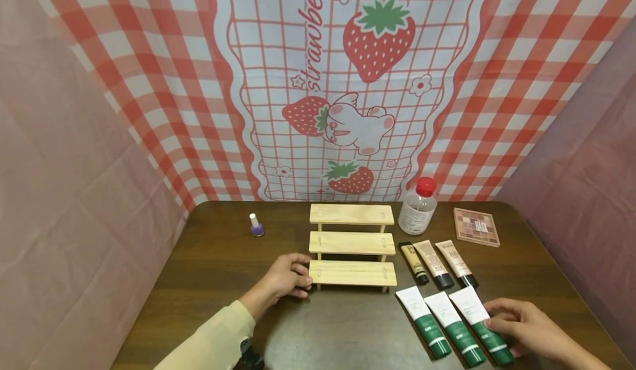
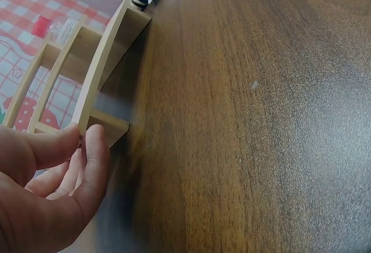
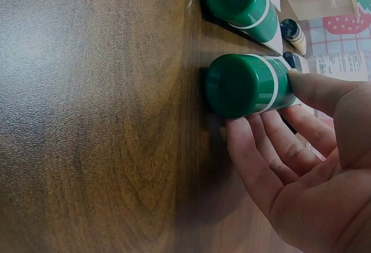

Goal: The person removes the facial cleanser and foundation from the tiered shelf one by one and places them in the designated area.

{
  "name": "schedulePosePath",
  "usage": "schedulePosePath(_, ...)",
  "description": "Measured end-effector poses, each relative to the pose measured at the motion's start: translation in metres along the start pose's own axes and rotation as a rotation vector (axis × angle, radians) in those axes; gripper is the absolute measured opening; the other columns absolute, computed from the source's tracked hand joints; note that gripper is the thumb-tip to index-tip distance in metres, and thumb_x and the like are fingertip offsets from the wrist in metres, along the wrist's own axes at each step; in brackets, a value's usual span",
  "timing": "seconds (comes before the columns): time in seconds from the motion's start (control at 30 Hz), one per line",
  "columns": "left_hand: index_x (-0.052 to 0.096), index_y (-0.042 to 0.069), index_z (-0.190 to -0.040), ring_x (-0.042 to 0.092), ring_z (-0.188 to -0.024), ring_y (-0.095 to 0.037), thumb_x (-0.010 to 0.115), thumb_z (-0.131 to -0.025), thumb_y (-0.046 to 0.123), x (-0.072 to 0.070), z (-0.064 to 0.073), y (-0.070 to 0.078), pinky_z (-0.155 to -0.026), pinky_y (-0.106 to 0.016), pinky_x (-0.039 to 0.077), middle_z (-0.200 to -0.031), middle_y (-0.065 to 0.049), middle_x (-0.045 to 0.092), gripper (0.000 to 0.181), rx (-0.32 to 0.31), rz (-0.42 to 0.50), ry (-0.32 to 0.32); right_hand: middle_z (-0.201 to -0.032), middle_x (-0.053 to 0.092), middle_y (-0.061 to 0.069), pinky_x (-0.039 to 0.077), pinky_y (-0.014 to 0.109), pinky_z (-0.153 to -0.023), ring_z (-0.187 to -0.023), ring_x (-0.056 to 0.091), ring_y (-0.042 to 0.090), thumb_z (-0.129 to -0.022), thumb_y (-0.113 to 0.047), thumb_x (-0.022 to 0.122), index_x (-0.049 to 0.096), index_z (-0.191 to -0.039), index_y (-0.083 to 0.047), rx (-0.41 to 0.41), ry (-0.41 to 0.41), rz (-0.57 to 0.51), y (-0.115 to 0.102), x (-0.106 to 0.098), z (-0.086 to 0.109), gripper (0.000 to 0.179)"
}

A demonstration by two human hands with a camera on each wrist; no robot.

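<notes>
A three-tier wooden display stand (image 1: 353, 273) stands mid-table, its steps rising toward the back. My left hand (image 1: 285, 277) pinches the left end of its lowest step between thumb and index finger, seen close in the left wrist view. At the front right lie three green-and-white squeeze tubes side by side. My right hand (image 1: 529, 326) grips the rightmost tube (image 1: 489, 334), thumb on top and fingers along its right side. In the right wrist view that tube's green cap (image 3: 235, 86) faces the camera. The middle tube (image 1: 459, 331) and left tube (image 1: 424, 323) lie beside it.
Three small beige tubes (image 1: 434, 262) with dark caps lie behind the green ones. Farther back are a clear bottle (image 1: 416, 215) with a red cap and a flat palette (image 1: 476, 227). Purple nail polish (image 1: 256, 227) stands back left. A strawberry-print cloth (image 1: 348, 110) hangs behind.
</notes>
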State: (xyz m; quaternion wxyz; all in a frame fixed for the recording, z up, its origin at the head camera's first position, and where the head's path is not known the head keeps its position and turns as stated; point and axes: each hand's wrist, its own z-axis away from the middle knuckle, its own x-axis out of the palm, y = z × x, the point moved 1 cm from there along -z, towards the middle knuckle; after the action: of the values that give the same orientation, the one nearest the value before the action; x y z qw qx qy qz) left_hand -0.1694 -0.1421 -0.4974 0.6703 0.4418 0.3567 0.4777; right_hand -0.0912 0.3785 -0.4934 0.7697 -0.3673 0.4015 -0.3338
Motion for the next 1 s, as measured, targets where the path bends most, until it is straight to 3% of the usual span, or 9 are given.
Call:
schedulePosePath(0.33, 0.049, -0.009, -0.140, 0.066, -0.075, -0.023, 0.068, -0.088, -0.016, -0.0005, -0.0009, 0.0002, -0.062, -0.036, 0.066, -0.101, -0.017, 0.062, 0.056, 0.006, -0.003, 0.003, -0.110, 0.074, 0.017, 0.064, 0.044, -0.060, -0.085, 0.067, 0.019, -0.101, -0.022, 0.065, 0.052, -0.137, 0.012, 0.018, -0.012, 0.001, 0.0017, -0.0009, -0.0010, 0.051)
schedulePosePath(0.77, 0.049, -0.009, -0.140, 0.067, -0.076, -0.023, 0.068, -0.088, -0.016, 0.0003, -0.0007, 0.0021, -0.063, -0.037, 0.066, -0.102, -0.018, 0.063, 0.056, 0.004, -0.016, 0.004, -0.104, 0.071, 0.009, 0.063, 0.038, -0.056, -0.079, 0.062, 0.016, -0.103, -0.024, 0.062, 0.052, -0.135, 0.015, 0.042, -0.009, 0.069, -0.0011, -0.0029, 0.0004, 0.051)
schedulePosePath(1.0, 0.049, -0.009, -0.140, 0.067, -0.077, -0.024, 0.068, -0.089, -0.016, 0.0005, 0.0009, 0.0022, -0.064, -0.038, 0.066, -0.102, -0.018, 0.063, 0.055, 0.004, -0.018, -0.001, -0.110, 0.070, 0.012, 0.063, 0.040, -0.059, -0.087, 0.065, 0.022, -0.104, -0.024, 0.060, 0.051, -0.136, 0.015, 0.049, -0.017, 0.056, 0.0005, -0.0031, 0.0021, 0.051)
